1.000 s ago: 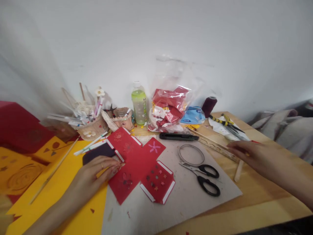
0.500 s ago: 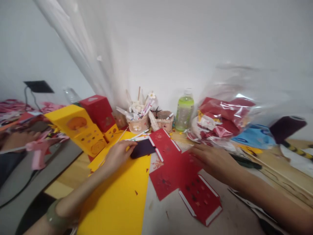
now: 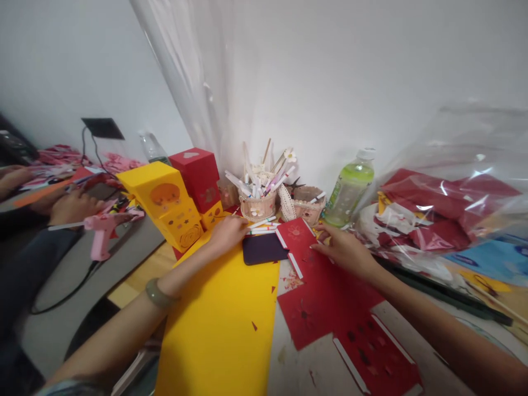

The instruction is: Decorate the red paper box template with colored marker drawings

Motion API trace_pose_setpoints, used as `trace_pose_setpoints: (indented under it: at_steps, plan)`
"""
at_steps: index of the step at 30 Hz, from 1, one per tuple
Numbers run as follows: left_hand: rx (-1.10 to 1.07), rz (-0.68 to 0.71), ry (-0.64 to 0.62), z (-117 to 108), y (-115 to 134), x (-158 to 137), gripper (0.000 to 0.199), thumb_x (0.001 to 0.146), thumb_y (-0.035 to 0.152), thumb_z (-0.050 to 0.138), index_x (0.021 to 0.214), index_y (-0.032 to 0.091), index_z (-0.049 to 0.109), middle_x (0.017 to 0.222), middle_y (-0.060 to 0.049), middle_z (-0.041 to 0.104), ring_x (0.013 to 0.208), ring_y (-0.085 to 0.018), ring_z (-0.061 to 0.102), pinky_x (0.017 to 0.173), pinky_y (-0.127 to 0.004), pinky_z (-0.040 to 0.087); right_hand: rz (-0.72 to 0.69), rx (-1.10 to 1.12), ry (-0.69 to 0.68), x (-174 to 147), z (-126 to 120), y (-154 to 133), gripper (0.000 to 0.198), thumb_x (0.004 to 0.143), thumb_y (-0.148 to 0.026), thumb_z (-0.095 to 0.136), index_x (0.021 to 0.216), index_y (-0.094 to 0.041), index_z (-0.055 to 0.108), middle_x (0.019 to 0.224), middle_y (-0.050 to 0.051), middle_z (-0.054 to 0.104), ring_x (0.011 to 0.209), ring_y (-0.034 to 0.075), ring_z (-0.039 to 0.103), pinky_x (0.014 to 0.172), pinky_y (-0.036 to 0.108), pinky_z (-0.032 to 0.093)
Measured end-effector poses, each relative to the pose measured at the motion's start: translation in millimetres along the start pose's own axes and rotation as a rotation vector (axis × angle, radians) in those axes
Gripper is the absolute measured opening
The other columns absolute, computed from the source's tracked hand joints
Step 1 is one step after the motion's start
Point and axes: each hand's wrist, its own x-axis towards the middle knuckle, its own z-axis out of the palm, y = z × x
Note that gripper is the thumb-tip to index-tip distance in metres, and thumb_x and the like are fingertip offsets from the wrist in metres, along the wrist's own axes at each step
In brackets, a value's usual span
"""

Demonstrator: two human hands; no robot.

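My left hand [image 3: 229, 235] is curled with its fingers drawn together over the yellow sheet [image 3: 218, 324], beside several white markers [image 3: 262, 226]. Whatever its fingertips hold, if anything, is hidden. Just below them lies a dark phone [image 3: 264, 249]. My right hand [image 3: 342, 248] hovers over or touches the right edge of the upper panel of a red paper box cutout [image 3: 325, 291]; thumb and fingers are apart. White strips run along the cutout's flaps, and its panels bear a flower and small cut-out shapes.
Yellow [image 3: 160, 203] and red [image 3: 198, 176] paper boxes stand at left. Behind are a marker basket [image 3: 258, 206], a smaller basket [image 3: 309, 206] and a green-labelled bottle [image 3: 350, 187]. A clear bag [image 3: 445, 209] is at right. Far left, a co-worker's hand [image 3: 74, 209] is near a pink glue gun [image 3: 101, 234].
The view has turned left. My left hand has moved from the phone's side up toward the markers. My right hand has shifted from the cutout's middle to its upper panel.
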Motion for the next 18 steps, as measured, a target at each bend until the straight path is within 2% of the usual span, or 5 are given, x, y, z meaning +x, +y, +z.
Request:
trace_pose_setpoints:
  at_steps: [4, 7, 11, 15, 18]
  plan:
    - [-0.001, -0.001, 0.001, 2, -4, 2, 0.027, 0.091, 0.031, 0.052, 0.113, 0.016, 0.054, 0.114, -0.009, 0.056, 0.096, -0.02, 0.058, 0.082, -0.04, 0.051, 0.009, 0.027, 0.022, 0, -1, 15, 0.028, 0.09, -0.032, 0.052, 0.113, -0.016, 0.055, 0.099, 0.005, 0.064, 0.075, 0.014, 0.063, 0.065, 0.032, 0.054]
    - [0.002, -0.013, 0.049, 1, -6, -1, 0.025, 0.091, 0.031, 0.052, 0.11, 0.016, 0.056, 0.112, -0.008, 0.057, 0.095, -0.019, 0.058, 0.082, -0.039, 0.05, 0.02, 0.003, 0.067, -6, -9, 28, 0.03, 0.089, -0.035, 0.053, 0.111, -0.015, 0.056, 0.087, 0.002, 0.065, 0.066, 0.013, 0.062, 0.059, 0.029, 0.052]
    - [-0.006, -0.019, 0.167, -8, -8, -15, 0.018, 0.091, 0.026, 0.051, 0.1, 0.016, 0.063, 0.097, -0.007, 0.065, 0.088, -0.021, 0.061, 0.076, -0.036, 0.05, 0.009, -0.08, 0.183, -18, -24, 33, 0.025, 0.084, -0.037, 0.054, 0.099, -0.019, 0.062, 0.082, 0.004, 0.066, 0.071, 0.02, 0.064, 0.06, 0.031, 0.048]
    - [-0.046, 0.055, 0.302, -28, 3, -34, 0.02, 0.088, 0.022, 0.052, 0.099, 0.016, 0.067, 0.093, -0.009, 0.069, 0.083, -0.023, 0.063, 0.071, -0.032, 0.049, -0.029, -0.164, 0.337, -37, -40, 8, 0.036, 0.088, -0.039, 0.043, 0.113, -0.018, 0.058, 0.097, 0.011, 0.065, 0.085, 0.026, 0.062, 0.064, 0.033, 0.044]
    - [-0.091, 0.206, 0.364, -49, 34, -45, 0.019, 0.087, 0.024, 0.054, 0.099, 0.017, 0.067, 0.093, -0.006, 0.069, 0.086, -0.02, 0.062, 0.075, -0.03, 0.049, -0.126, -0.191, 0.374, -51, -54, -29, 0.04, 0.09, -0.039, 0.04, 0.124, -0.024, 0.053, 0.098, 0.009, 0.066, 0.094, 0.026, 0.059, 0.063, 0.03, 0.038]
